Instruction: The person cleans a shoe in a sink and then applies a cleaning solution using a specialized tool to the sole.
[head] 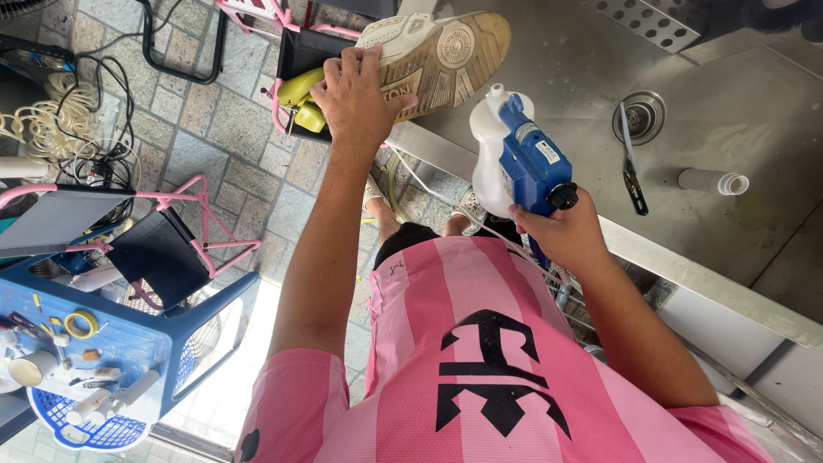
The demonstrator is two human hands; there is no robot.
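Observation:
My left hand (360, 94) grips a white sneaker (433, 56) by its side, sole turned up towards me, at the edge of a steel sink (754, 129). The tan sole is worn and dirty. My right hand (561, 231) holds a blue and white spray gun (514, 159) by its handle, nozzle pointing up towards the shoe. The gun sits a little right of and below the sneaker, not touching it. A yellow-green object (302, 99) lies just left of my left hand on a dark seat.
Scissors (633, 171) and a white tube (711, 181) lie in the sink near the drain (641, 116). A blue plastic stool (111, 343) holds tape and small tubes at the lower left. Pink-framed chairs (180, 240) and tangled cables (77, 129) stand on the paved floor.

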